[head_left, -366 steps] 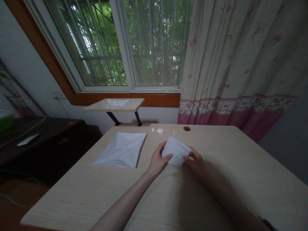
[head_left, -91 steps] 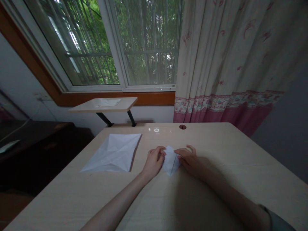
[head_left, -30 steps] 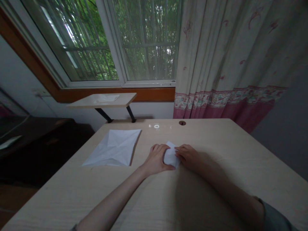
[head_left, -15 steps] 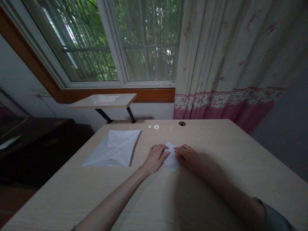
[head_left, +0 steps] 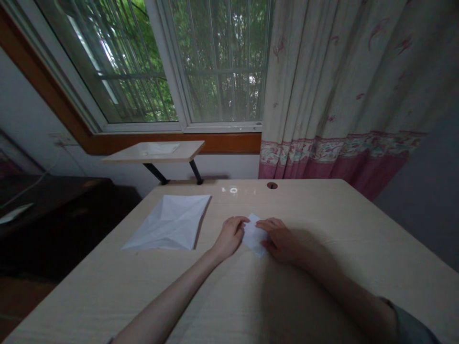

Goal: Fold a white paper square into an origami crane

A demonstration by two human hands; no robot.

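Observation:
A small white folded paper, roughly diamond-shaped, lies on the pale wooden desk in front of me. At its upper left edge, the curled fingers of my left hand grip the paper. My right hand grips its right side, index finger reaching over the upper part and thumb lower at the edge. The hands cover both side edges of the paper. To the left, apart from my hands, rests a larger creased white sheet.
A small raised shelf on black legs stands at the desk's back left, with a white paper on it. A round cable hole is near the back edge. Beyond are a window and a floral curtain.
My right hand's fingers have shifted left over the paper, and its thumb has moved lower. My left thumb has drawn back from the paper's face. The larger sheet stays put.

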